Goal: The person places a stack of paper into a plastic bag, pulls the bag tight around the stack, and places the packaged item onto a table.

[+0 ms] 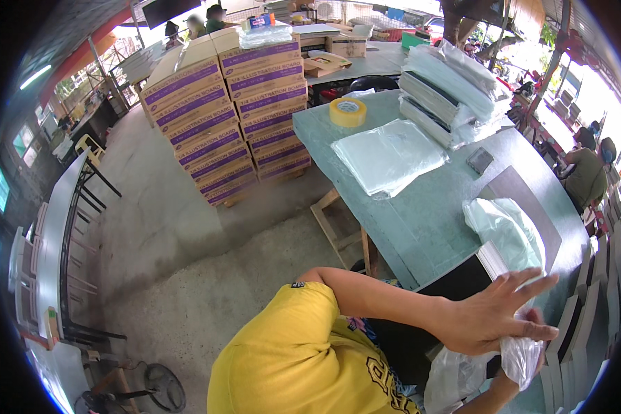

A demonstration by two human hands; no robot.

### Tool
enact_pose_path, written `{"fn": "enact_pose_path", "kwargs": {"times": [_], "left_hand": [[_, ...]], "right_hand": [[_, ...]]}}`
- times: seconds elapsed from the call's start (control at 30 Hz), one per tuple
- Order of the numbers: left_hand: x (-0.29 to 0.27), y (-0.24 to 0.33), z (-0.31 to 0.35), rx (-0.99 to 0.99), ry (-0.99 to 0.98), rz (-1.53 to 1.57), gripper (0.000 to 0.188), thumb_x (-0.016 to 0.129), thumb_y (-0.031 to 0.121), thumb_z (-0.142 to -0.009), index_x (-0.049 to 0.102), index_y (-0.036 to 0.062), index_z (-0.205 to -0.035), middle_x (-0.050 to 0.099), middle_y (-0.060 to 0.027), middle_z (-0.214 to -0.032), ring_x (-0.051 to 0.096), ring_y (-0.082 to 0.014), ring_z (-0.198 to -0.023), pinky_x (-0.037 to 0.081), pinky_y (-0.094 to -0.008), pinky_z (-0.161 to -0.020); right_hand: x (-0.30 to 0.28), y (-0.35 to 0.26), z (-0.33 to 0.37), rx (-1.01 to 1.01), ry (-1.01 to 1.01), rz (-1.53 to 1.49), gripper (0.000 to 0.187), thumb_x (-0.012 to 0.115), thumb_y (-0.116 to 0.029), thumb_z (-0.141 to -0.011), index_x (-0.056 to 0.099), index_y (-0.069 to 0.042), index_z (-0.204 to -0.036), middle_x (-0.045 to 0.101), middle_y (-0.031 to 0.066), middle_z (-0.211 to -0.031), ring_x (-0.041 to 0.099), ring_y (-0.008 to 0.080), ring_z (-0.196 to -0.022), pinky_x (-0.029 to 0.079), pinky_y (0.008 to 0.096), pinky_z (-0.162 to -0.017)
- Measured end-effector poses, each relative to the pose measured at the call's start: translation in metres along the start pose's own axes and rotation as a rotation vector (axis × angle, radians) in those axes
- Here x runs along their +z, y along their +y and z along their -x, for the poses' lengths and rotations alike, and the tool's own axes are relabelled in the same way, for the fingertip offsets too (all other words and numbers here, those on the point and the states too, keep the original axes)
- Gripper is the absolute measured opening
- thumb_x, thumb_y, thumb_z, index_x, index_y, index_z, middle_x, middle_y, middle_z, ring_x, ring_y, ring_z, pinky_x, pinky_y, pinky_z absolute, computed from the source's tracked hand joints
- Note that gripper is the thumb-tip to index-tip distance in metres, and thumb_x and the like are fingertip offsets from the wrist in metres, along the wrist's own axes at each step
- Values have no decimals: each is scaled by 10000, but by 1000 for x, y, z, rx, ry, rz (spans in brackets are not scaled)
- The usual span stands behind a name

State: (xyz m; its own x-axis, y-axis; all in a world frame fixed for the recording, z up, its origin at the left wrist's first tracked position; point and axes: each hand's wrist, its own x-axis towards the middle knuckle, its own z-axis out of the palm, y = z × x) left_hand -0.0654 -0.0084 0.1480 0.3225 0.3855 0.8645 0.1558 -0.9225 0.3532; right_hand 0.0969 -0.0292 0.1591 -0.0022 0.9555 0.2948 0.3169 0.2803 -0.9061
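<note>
My left hand [486,319] reaches across to the right with its fingers stretched apart, over a crumpled clear plastic bag [455,378]. Just below it, my right hand [507,388] is partly covered by the bunched plastic and appears to grip it; most of its fingers are hidden. Under my left forearm lies a black board [452,277]. A stack of white-edged boards [491,261] shows beside it. Loose clear plastic [507,224] is heaped just beyond my left fingers on the green table [393,228].
Farther along the table are a flat pile of clear plastic sleeves [391,157], a yellow tape roll [348,112], a small dark block [479,161] and plastic-wrapped board stacks [441,100]. Stacked cartons [207,117] stand beyond it. Upright boards [579,331] line the right; a person [586,169] sits farther back.
</note>
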Motion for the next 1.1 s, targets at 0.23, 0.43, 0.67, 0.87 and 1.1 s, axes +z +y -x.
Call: {"fn": "enact_pose_path", "kwargs": {"times": [0.23, 0.43, 0.67, 0.87, 1.1], "left_hand": [[2, -14, 12, 11, -249, 130, 421, 532, 37, -724, 470, 101, -1135, 444, -237, -1117, 413, -362, -1069, 347, -422, -857], [-34, 9, -15, -759, -26, 1112, 167, 502, 33, -781, 504, -2, -944, 519, -85, -609, 522, -165, -581, 421, -283, -562], [-30, -29, -2, -488, -476, 1073, 223, 534, 193, -832, 599, -19, -806, 592, -43, -732, 539, -92, -626, 424, -219, -535], [-64, 8, -11, -458, -1133, 564, 275, 536, 235, -824, 490, -11, -708, 536, -129, -687, 556, -276, -687, 454, -324, -603], [-49, -15, 9, 67, -889, -616, 148, 538, 91, -681, 541, 3, -800, 560, -122, -812, 554, -260, -823, 471, -342, -701]], "right_hand": [[-32, 30, -2, -476, 90, -202, 273, 541, -224, -774, 513, -3, -931, 500, 75, -869, 484, 152, -796, 389, 267, -727], [-9, 54, 43, -68, 0, 36, 327, 620, -74, -647, 546, 13, -954, 573, 124, -881, 533, 250, -777, 433, 353, -710], [-60, -14, 7, -440, -1124, -206, 245, 592, -76, -636, 579, -4, -869, 595, 136, -790, 567, 282, -734, 456, 358, -671], [-64, 4, 27, 35, -806, 1085, 164, 515, -77, -664, 562, 20, -787, 568, 184, -730, 563, 314, -703, 460, 384, -650], [-57, -58, 36, -263, -1529, 349, 79, 551, -96, -672, 563, -22, -696, 590, 128, -781, 573, 241, -709, 464, 342, -593]]}}
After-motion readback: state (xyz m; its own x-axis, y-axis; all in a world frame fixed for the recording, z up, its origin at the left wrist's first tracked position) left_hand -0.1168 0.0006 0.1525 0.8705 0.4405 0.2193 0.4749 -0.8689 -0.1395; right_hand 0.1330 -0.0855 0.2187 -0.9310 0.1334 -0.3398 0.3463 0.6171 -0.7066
